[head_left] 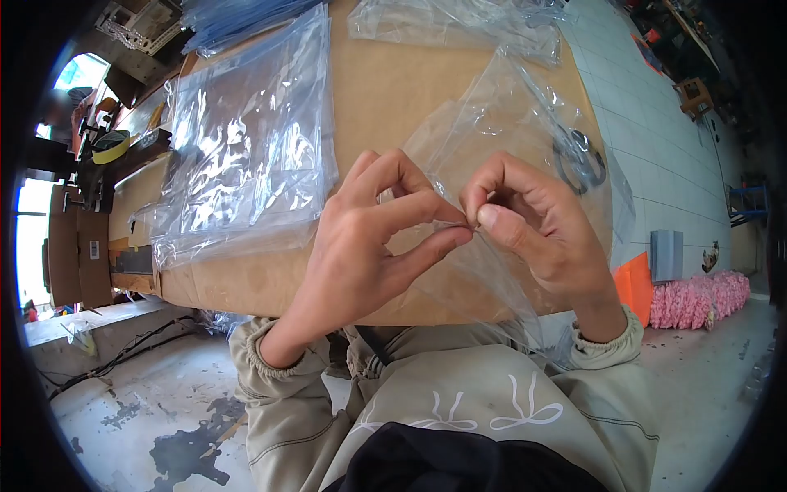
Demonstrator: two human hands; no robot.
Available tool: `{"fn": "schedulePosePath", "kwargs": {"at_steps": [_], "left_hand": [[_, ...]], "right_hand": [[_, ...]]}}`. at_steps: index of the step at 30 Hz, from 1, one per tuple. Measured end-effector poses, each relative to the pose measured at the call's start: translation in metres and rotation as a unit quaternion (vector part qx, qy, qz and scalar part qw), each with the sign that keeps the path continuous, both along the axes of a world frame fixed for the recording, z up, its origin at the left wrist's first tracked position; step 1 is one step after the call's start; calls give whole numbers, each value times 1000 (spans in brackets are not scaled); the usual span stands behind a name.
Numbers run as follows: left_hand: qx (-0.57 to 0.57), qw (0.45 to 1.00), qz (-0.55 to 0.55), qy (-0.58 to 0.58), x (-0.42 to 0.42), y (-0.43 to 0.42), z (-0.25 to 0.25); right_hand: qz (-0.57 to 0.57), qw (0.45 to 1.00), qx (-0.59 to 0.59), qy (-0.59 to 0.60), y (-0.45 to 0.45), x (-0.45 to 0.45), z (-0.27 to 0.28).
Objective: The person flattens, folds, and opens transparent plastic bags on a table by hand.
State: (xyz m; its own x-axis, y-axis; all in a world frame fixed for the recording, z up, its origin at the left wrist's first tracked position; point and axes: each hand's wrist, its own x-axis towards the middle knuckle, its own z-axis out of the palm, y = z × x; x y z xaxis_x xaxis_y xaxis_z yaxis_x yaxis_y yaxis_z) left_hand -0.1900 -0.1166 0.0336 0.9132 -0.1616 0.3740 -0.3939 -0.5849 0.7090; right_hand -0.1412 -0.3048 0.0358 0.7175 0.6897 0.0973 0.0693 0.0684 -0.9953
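Both hands meet over the front of a brown-covered table, pinching one edge of a clear plastic bag. My left hand has thumb and index finger pressed together on that edge, its other fingers bent and raised. My right hand grips the same spot with thumb and curled fingers, close against the left fingertips. The bag spreads away behind my right hand and hangs down toward my lap. Under its film, to the right, lies a pair of scissors with dark handles. What exactly sits between the fingertips is too small to tell.
A stack of clear plastic bags covers the table's left side. More clear film and bluish plastic sheets lie at the back. Right of the table are an orange sheet and a pink bundle on the floor.
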Motion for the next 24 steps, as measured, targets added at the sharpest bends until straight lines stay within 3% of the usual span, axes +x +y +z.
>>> {"fn": "schedulePosePath", "kwargs": {"at_steps": [2, 8, 14, 17, 20, 21, 24], "left_hand": [[-13, 1000, -11, -1, 2, 1, -3], [-17, 1000, -3, -8, -2, 4, -14], [-46, 997, -58, 2, -6, -16, -23], [-44, 996, 79, 15, -2, 2, -40], [-2, 996, 57, -72, -5, -12, -26], [17, 996, 44, -79, -4, -16, -23], [4, 996, 69, -58, -11, -23, -27]], "right_hand": [[43, 997, 29, 59, -1, -1, -2], [156, 987, 19, 38, -38, 3, -13], [164, 985, 3, 46, -78, -16, -22], [222, 971, 64, -69, -105, -13, -9], [-12, 982, -85, -169, -100, -28, 7], [34, 947, -164, -276, -91, -18, 9], [-14, 962, -212, -170, -65, -36, 5]]}}
